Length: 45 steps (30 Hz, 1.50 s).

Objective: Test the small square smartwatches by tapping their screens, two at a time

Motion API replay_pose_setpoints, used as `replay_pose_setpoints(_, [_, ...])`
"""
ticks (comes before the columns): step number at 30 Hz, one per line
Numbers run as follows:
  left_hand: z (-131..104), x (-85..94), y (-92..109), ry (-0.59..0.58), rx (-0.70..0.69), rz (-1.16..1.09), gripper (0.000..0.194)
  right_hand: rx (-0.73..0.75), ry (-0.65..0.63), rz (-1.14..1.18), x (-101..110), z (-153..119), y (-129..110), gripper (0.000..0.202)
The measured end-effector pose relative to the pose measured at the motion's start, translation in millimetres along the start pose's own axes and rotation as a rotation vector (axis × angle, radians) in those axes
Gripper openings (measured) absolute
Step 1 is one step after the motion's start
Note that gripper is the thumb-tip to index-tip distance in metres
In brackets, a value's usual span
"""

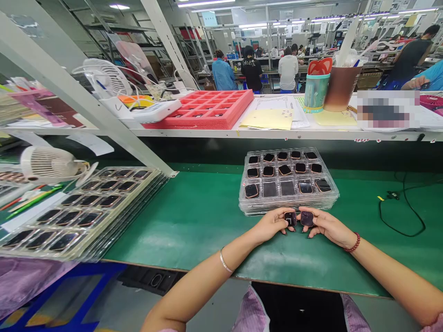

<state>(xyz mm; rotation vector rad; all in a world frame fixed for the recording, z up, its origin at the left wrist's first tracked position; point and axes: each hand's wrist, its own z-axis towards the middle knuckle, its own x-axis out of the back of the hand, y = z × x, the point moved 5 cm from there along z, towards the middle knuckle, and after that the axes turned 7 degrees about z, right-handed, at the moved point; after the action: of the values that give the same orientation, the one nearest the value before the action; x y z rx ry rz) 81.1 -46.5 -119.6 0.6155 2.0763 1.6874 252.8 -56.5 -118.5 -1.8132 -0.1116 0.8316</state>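
Note:
My left hand (pixel 275 222) holds a small square watch-like piece (pixel 290 219) with a dark face and a gold rim. A similar dark square piece (pixel 307 218) is pinched in my right hand (pixel 325 225), side by side with the first. Both hands are over the green mat, just in front of a stack of clear plastic trays (pixel 289 204). The top tray bears several dark square pieces in rows, and two compartments of its front row hold none. My left wrist wears a silver bangle, my right a red bead bracelet.
More stacked trays (pixel 114 226) with square pieces stand at the left, beside a white fan (pixel 48 163). A shelf (pixel 214 133) behind carries a red foam tray (pixel 238 103), papers and cups. A black cable (pixel 398 228) lies at right. Several people sit far back.

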Motion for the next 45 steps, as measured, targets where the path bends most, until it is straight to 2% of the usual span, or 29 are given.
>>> replay_pose_setpoints(11, [-1,-0.4,1,0.014,-0.002,0.002,0.044,0.011,0.030,-0.018,3,1,-1,0.041])
replay_pose_setpoints(23, [0,3.3,-4,0.101,-0.042,0.098,0.028,0.044,0.073,-0.170,-2,1,0,0.038])
replay_pose_setpoints(28, [-1,-0.8,-2,0.105,-0.088,0.050,0.046,0.098,0.101,-0.232,-4,1,-3,0.031])
replay_pose_setpoints(32, [-2,-2.3,1,0.105,-0.076,0.061,0.046,0.110,0.162,-0.217,-1,2,-3,0.028])
replay_pose_setpoints(36, [-2,-2.4,3,0.108,-0.064,0.083,0.045,0.123,0.167,-0.318,-2,2,-2,0.021])
replay_pose_setpoints(40, [-4,-2.3,6,0.113,-0.066,0.102,0.039,0.127,0.119,-0.380,-8,1,-2,0.032])
replay_pose_setpoints(45, [-5,-3.4,6,0.121,-0.076,0.127,0.037,0.100,0.093,-0.382,-10,0,-3,0.037])
